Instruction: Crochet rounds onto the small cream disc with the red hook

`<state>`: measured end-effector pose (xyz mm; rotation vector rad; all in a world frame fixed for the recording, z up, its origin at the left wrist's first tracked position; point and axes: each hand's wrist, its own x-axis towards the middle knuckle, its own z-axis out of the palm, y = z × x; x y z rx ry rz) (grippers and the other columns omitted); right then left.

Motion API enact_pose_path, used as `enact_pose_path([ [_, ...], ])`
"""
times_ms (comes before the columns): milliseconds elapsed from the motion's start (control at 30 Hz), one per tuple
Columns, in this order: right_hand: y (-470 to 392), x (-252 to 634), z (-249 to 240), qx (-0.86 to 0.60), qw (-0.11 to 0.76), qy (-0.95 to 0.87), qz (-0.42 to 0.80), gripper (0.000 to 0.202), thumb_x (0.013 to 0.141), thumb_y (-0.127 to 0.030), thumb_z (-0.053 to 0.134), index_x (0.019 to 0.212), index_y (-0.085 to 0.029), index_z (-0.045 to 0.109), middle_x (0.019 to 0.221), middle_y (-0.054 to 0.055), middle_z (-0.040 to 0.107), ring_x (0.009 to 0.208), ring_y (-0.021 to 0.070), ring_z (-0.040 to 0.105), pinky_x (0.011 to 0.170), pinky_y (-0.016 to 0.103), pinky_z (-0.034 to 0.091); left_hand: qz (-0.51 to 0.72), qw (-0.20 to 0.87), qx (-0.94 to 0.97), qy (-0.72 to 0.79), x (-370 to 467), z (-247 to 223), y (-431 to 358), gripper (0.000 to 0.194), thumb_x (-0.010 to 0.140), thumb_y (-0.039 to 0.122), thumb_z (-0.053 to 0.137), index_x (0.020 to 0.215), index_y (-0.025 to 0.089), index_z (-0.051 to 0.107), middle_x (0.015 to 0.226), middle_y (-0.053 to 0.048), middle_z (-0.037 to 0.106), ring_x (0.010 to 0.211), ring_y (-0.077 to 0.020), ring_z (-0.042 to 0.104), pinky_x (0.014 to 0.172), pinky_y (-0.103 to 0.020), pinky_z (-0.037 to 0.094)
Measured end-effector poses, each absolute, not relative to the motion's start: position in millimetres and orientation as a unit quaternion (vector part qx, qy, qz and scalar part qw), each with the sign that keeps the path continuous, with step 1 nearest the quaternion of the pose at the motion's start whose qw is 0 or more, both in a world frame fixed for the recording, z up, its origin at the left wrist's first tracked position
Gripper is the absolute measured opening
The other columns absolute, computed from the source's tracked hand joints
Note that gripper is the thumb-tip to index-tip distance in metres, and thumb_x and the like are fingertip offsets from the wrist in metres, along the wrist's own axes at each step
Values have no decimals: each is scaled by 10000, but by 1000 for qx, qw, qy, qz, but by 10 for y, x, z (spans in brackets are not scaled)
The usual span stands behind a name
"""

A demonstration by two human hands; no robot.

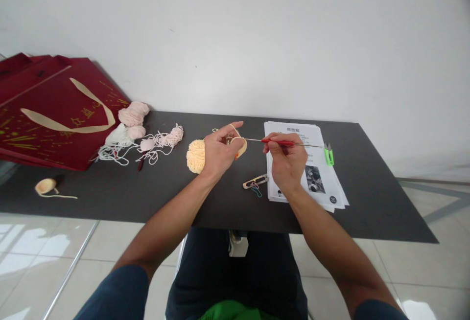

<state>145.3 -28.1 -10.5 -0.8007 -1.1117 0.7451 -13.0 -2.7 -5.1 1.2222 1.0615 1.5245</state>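
At a dark table (367, 202), grasping a red-handled hook (281, 143) in the right hand (287, 161), with long axis crosswise and tip leftward, toward the yellow yarn piece (241, 148) pinched in the left hand (219, 151); with tabletop right of the grip, reaching a slanted edge.

Dark red bags (47, 96) beside pale pink yarn (133, 113), and green snips (329, 156) by printed sheets (331, 183).

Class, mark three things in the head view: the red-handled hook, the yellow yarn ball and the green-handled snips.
Red-handled hook (282, 142): head view, on its red handle.
Yellow yarn ball (196, 156): head view, on its wound strands.
Green-handled snips (329, 157): head view, on the green handle.
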Motion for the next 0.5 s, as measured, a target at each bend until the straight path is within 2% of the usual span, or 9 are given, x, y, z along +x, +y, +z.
enact_pose_path([
  [267,-223,1494,-70,-299,728,-446,427,138,838,-245,830,859,-248,694,874,-19,776,616,90,652,588,253,533,598,573,436,350,-179,-24,50,370,644,111,767,1001,196,821,714,26,644,577,-77,528,549,-225,407],
  [500,-212,1412,-58,-305,704,-341,543,167,790,-293,881,856,-245,735,881,-24,805,725,70,714,682,173,622,591,601,422,332,-141,-41,0,255,661,178,851,911,207,813,739,6,696,642,-95,590,635,-235,474],
])
